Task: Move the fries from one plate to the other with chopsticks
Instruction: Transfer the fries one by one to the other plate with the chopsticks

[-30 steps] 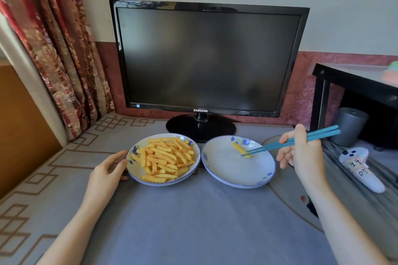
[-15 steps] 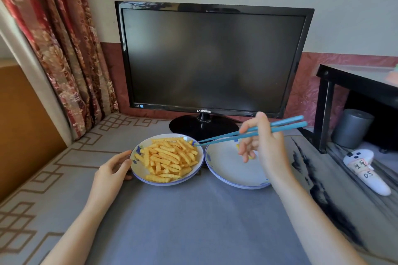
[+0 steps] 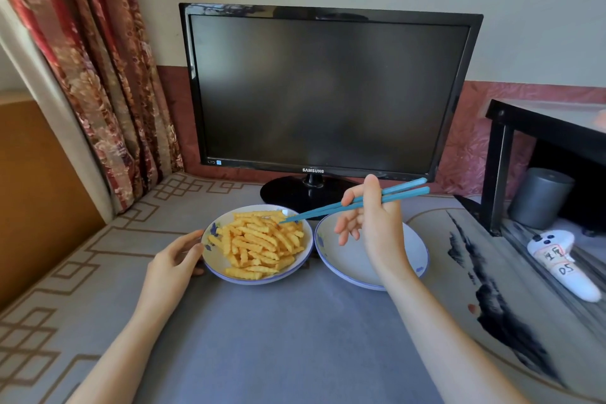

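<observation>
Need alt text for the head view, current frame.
Right hand holds blue chopsticks, tips over fries heaped on the left plate; left hand rests against that plate's rim. The right plate sits beside it, before a dark monitor.

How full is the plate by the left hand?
Full: fries lie heaped over nearly all of the plate; only a strip along its rim shows bare.
</observation>
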Motion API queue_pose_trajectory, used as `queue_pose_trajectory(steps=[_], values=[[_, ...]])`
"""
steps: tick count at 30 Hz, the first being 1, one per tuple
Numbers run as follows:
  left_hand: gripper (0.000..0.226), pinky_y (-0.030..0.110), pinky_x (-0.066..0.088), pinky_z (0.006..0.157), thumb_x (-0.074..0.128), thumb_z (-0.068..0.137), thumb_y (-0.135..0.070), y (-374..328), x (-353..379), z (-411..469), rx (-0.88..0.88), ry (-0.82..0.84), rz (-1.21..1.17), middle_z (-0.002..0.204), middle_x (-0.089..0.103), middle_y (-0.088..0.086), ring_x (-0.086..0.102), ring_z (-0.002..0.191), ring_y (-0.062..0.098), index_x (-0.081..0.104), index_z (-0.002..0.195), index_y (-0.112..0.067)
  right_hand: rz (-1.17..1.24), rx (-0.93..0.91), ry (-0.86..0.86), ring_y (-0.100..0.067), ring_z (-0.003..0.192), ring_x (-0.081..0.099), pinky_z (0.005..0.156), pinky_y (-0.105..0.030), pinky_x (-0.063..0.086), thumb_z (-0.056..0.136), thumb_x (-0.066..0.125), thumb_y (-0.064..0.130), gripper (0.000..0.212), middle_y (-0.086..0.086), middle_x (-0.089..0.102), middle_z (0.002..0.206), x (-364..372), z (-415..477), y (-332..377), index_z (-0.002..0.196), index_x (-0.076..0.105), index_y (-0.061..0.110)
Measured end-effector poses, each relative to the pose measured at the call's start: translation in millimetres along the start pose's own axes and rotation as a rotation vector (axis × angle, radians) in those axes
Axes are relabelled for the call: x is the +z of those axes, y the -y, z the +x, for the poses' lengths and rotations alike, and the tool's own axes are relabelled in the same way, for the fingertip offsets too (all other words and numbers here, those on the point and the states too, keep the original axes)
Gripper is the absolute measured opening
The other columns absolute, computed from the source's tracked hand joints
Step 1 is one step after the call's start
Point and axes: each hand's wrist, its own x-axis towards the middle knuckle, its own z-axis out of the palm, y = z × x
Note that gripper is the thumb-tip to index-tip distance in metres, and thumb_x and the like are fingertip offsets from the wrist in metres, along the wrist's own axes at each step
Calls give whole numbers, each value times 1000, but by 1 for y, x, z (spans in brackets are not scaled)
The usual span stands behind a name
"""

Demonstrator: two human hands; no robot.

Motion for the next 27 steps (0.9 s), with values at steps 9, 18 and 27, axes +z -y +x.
queue_pose_trajectory(steps=[9,18,27], values=[[19,9,50,63,52,95,-19,2,-1,1,3,6,19,95,67,-14,68,75,16,63,107,-30,-51,-56,-215,-22,30,46,36,-20,27,102,29,29,47,-11,53,39,-63,7,9,65,50,7],[21,2,47,56,50,96,-19,-1,-1,-1,-2,13,33,95,68,-11,67,73,16,63,107,-30,-212,4,-246,-24,31,46,36,-18,31,102,30,30,49,-13,54,39,-101,10,-17,66,52,5],[19,2,47,55,51,96,-19,-3,-1,-1,-6,13,34,96,66,-15,67,76,17,62,106,-30,-56,-47,-147,-23,32,45,38,-21,28,102,29,28,46,-13,52,41,-65,1,13,70,52,4]])
